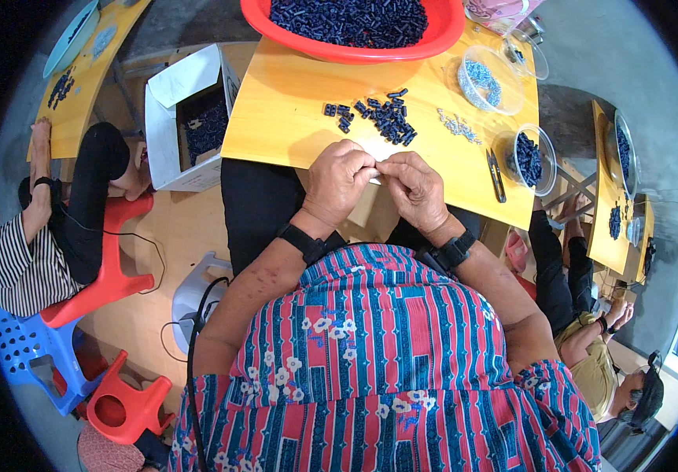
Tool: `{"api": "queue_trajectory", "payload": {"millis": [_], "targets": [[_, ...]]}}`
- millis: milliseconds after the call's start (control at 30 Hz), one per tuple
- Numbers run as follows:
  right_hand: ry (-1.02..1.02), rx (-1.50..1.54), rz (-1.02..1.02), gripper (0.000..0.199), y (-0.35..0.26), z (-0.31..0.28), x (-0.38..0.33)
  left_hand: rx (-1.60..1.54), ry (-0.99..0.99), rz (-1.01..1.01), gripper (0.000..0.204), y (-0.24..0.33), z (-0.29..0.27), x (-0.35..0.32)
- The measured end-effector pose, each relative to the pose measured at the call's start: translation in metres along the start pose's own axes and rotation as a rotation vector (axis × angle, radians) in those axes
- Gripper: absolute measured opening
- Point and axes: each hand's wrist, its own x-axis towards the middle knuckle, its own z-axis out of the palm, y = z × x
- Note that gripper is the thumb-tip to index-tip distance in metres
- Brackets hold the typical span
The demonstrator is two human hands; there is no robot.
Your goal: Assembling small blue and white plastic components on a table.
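Two hands (337,182) (416,189) — one red basin (449,31), three clear bowls (504,98)

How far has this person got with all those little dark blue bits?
Done, it seems: a clear plastic tub holds dark pieces, though whether they are finished cannot be told. In hand: left hand and right hand pinch something small together. Left: a loose pile of small dark blue plastic pieces and a heaped red plastic basin.

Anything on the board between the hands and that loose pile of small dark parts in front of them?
Nothing visible. The left hand and right hand meet at the near edge of the yellow board, pinching something too small to make out. Only bare board lies between them and the pile of dark parts.
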Motion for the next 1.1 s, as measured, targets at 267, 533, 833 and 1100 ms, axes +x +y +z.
{"api": "queue_trajectory", "payload": {"millis": [267, 533, 833, 1100], "targets": [[-0.01, -0.063, -0.089, 0.022, 0.002, -0.003, 0.0, 0.013, -0.008, 0.032, 0.01, 0.001, -0.001, 0.001], [0.311, -0.007, 0.422, 0.026, 0.025, -0.012, 0.005, 0.015, -0.023, 0.026, 0.01, 0.003, -0.005, 0.001], [0.238, -0.173, 0.299, 0.017, 0.046, -0.019, 0.02, 0.008, -0.035, 0.015, 0.009, 0.001, -0.004, 0.002], [0.3, -0.269, 0.308, 0.008, 0.025, -0.017, 0.029, 0.017, -0.033, 0.004, 0.008, 0.003, -0.003, 0.003]]}}
